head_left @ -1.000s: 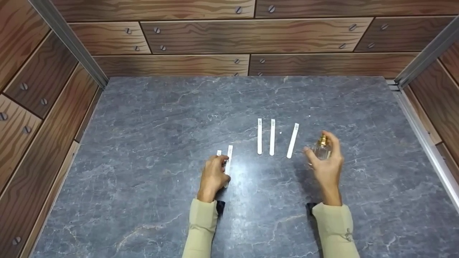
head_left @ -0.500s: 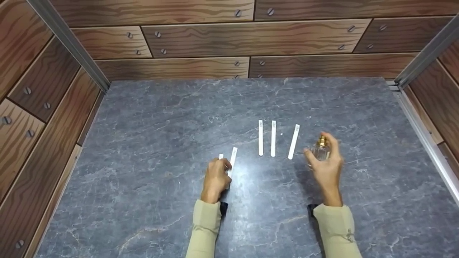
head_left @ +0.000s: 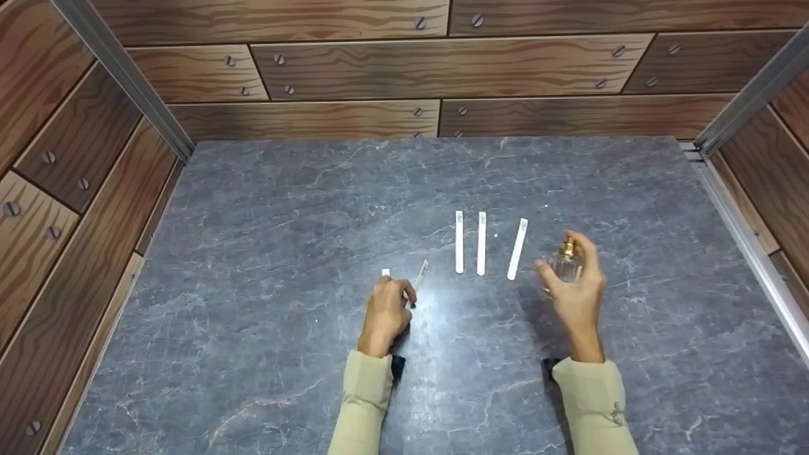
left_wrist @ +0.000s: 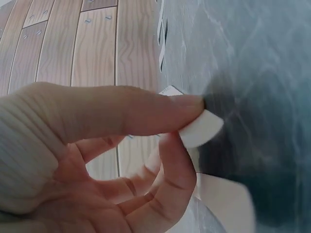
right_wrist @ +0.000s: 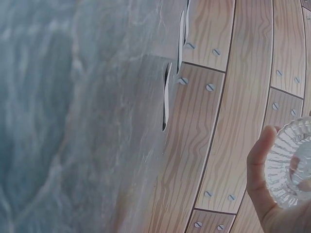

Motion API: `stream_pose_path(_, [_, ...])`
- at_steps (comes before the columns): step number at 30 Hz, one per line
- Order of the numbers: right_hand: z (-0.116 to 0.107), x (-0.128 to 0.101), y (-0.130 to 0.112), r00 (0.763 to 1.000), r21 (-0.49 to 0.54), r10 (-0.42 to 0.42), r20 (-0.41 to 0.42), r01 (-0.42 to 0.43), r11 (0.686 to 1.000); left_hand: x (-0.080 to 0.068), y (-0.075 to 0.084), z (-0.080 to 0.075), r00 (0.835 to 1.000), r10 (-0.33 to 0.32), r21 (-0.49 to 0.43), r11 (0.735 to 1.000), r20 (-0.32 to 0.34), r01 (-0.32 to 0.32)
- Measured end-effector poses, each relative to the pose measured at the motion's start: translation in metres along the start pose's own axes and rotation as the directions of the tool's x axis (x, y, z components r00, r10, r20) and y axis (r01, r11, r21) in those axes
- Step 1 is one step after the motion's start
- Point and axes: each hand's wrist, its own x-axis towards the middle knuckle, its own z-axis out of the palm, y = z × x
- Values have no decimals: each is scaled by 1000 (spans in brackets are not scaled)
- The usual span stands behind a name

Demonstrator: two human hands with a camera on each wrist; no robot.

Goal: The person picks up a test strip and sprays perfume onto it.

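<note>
My left hand pinches a white perfume test strip between thumb and fingers. In the left wrist view the rounded end of this strip pokes out past the thumb, and the strip looks tilted. A second test strip lies mostly hidden under the same hand; part of a white strip shows below the fingers. On the right, my right hand grips a clear glass perfume bottle with a gold sprayer, index finger on its top. The ribbed glass base shows in the right wrist view.
Between the hands, a bit farther back, three more test strips lie side by side on the grey marbled table, the rightmost one slanted. Wood-patterned walls close off the back and both sides.
My left hand has shifted slightly right, and the strip at its fingers has swung to the right and now leans more. The right hand with the bottle has stayed in place.
</note>
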Motion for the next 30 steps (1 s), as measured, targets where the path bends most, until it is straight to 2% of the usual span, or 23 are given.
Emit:
stream_pose_path(3, [0,0,1,1000,-10,4,1,-4,1000,1,-1,1,1000,8,-5,1000,14,-8])
stream_pose_path(8, [0,-1,-1,1000,-10,1,1,-1,1000,5,0,0,998,-37,-81,996,41,41])
stream_pose_path(12, [2,0,16,1000,-12,9,-3,-9,1000,8,1,1,1000,7,-186,982,26,-2])
stream_pose_path(14, [4,1,27,1000,-14,18,-3,-18,1000,9,2,2,999,41,-257,966,26,-33])
stream_pose_path(16, [4,2,34,1000,-11,22,-2,-22,1000,9,4,3,997,56,-343,939,49,-36])
stream_pose_path(20, [4,2,37,1000,-10,17,7,-17,1000,10,8,7,990,59,-500,866,128,13])
stream_pose_path(22, [4,1,37,1000,-16,15,10,-15,1000,10,10,10,985,55,-540,841,161,41])
stream_pose_path(24, [4,0,37,1000,-23,17,10,-17,1000,10,12,12,982,54,-561,826,183,59])
stream_pose_path(30, [7,-3,37,999,-39,15,31,-14,999,9,21,18,976,73,-580,812,203,60])
